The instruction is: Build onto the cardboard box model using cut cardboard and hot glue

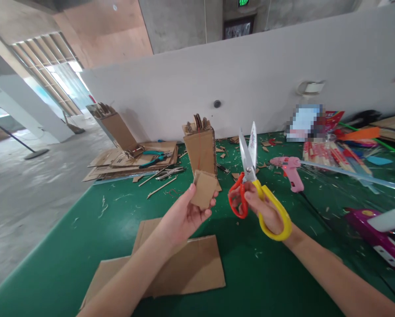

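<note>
My left hand [188, 212] pinches a small cardboard piece [204, 190] between thumb and fingers, held up over the table. In my right hand [262, 206] is a pair of scissors [249, 169] with one red and one yellow handle loop. Its blades point upward and stand slightly apart, clear of the cardboard piece. Behind the left hand a tall cardboard box [200, 147] stands upright, with curved cardboard strips sticking out of its top. Beneath my left forearm lie flat cardboard sheets [197, 268].
On the green table [52, 246], a pink glue gun [291, 169] lies right of the scissors. Teal-handled pliers [154, 157] rest by stacked cardboard [108, 165] at left, near a second cardboard structure [118, 130]. A purple device [375, 237] sits at the right edge. Scraps are scattered.
</note>
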A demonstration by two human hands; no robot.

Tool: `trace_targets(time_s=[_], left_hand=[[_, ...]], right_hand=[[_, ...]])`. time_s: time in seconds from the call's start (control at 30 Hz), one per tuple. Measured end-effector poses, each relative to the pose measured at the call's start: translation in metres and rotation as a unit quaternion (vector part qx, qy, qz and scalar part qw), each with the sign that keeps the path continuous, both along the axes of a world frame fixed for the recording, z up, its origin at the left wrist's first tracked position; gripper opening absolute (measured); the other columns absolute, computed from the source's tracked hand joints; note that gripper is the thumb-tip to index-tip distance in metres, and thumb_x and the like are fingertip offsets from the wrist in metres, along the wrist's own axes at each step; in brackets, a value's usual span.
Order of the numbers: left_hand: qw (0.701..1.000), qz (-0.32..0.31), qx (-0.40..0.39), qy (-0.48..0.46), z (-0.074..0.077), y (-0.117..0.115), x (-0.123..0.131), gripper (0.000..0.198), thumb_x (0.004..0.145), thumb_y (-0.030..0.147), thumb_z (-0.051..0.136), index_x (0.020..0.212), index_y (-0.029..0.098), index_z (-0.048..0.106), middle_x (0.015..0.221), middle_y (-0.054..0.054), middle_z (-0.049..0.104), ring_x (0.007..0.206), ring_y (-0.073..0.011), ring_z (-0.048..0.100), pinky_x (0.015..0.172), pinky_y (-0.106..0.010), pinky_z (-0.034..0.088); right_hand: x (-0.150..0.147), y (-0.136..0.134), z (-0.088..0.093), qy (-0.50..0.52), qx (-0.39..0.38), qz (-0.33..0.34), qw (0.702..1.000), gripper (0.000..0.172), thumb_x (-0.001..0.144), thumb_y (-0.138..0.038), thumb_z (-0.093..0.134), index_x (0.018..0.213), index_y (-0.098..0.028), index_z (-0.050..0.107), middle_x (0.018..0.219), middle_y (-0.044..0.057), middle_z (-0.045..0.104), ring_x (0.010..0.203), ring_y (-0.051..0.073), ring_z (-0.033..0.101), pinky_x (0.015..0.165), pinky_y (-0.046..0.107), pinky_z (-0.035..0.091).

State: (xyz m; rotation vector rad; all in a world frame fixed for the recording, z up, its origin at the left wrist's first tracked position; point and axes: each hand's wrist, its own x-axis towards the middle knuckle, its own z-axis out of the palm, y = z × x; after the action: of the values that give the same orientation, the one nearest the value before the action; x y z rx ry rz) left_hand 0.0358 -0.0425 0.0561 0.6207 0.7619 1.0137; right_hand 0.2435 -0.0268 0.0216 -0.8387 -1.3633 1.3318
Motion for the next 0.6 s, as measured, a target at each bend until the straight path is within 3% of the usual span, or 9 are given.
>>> trace_targets(time_s=[0.2, 0.4, 0.5, 0.6], left_hand=[[0.999, -0.046, -0.007, -0.006, -0.017, -0.010, 0.021, 0.037, 0.088, 0.044, 0.053, 0.105, 0.014, 0.064, 0.091, -0.010, 0.066, 0.073, -0.0122, 0.062, 0.057, -0.018, 0.051], [0.994, -0.042, 0.078, 0.060, -0.025, -0.010, 0.024, 0.048, 0.083, 0.052, 0.056, 0.099, 0.008, 0.063, 0.090, -0.013, 0.065, 0.072, -0.0150, 0.061, 0.055, -0.022, 0.050], [0.978, -0.064, 0.154, 0.124, -0.026, -0.010, 0.022, 0.043, 0.076, 0.042, 0.069, 0.103, 0.010, 0.059, 0.095, -0.012, 0.063, 0.076, -0.0157, 0.061, 0.057, -0.024, 0.052], [0.970, -0.052, 0.183, 0.153, -0.027, -0.008, 0.021, 0.042, 0.075, 0.030, 0.071, 0.108, 0.014, 0.051, 0.099, -0.009, 0.060, 0.076, -0.0146, 0.062, 0.056, -0.023, 0.053]], right_hand=[[-0.014, -0.003, -0.005, 0.016, -0.006, 0.017, 1.000, 0.033, 0.077, -0.041, 0.067, 0.099, -0.022, 0.051, 0.086, 0.002, 0.062, 0.071, 0.015, 0.061, 0.062, 0.029, 0.053], [-0.015, 0.002, -0.017, -0.080, 0.035, -0.051, 0.995, 0.026, 0.080, -0.038, 0.063, 0.099, -0.024, 0.052, 0.078, 0.000, 0.061, 0.071, 0.019, 0.061, 0.071, 0.036, 0.054], [-0.015, 0.004, -0.018, -0.088, 0.034, -0.066, 0.993, 0.026, 0.080, -0.040, 0.062, 0.097, -0.023, 0.053, 0.080, 0.001, 0.061, 0.075, 0.020, 0.062, 0.075, 0.038, 0.053], [-0.014, 0.005, -0.017, -0.092, 0.033, -0.081, 0.992, 0.030, 0.079, -0.041, 0.064, 0.099, -0.021, 0.054, 0.088, 0.004, 0.063, 0.086, 0.021, 0.062, 0.083, 0.039, 0.050]])
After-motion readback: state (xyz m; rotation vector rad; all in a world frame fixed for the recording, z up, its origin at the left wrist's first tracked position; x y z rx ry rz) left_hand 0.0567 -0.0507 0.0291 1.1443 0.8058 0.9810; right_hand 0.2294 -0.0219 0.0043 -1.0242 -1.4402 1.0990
